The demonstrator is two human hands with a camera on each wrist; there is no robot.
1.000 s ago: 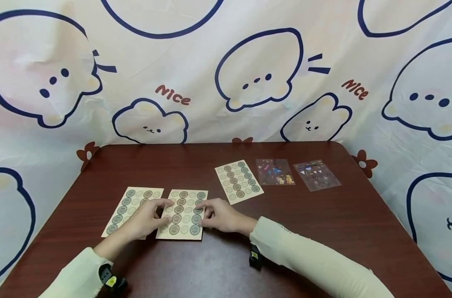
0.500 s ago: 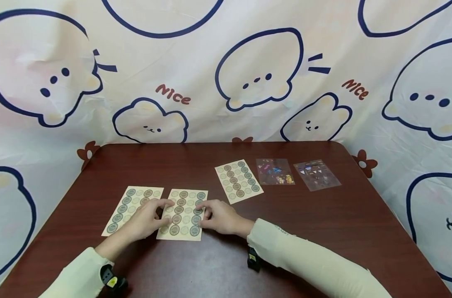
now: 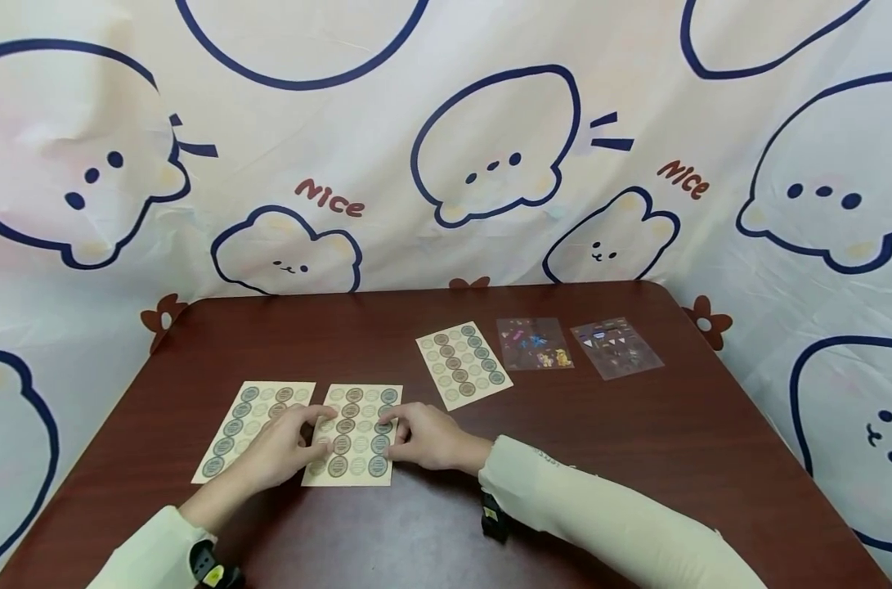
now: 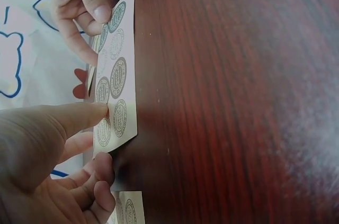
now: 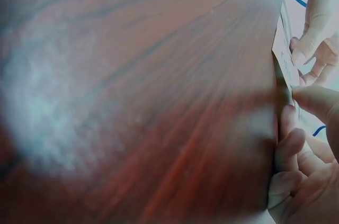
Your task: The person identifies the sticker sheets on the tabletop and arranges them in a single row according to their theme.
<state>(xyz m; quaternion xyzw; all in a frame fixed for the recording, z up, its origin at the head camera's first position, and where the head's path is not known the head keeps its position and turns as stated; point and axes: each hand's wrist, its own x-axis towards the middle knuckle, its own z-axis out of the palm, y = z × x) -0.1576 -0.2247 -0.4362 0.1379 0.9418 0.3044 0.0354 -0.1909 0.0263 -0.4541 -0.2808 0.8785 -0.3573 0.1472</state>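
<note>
A cream sheet of round stickers (image 3: pixel 360 425), printed in brown, grey-green and pale columns, lies between both hands. My left hand (image 3: pixel 280 454) pinches its left edge; in the left wrist view the thumb (image 4: pixel 79 115) presses on top, with the fingers curled beneath the edge. Opposite, my right hand (image 3: pixel 431 438) pinches the right edge, and the right wrist view shows its thumb (image 5: pixel 315 99) over the sheet with fingers folded below. A second sticker sheet (image 3: pixel 228 438) rests just to the left, partly covered by my left hand and forearm.
Farther back lies a third sticker sheet (image 3: pixel 463 364), turned at an angle. Beside it are two clear plastic sheets with small colourful pictures, one left (image 3: pixel 535 343) and one right (image 3: pixel 616 348). The brown wooden table (image 3: pixel 600 474) meets a cartoon-printed cloth (image 3: pixel 416 254) behind.
The head view has shifted, so the whole scene sits slightly lower and farther left. Both hands keep their grip on the same sticker sheet, which has hardly moved on the table.
</note>
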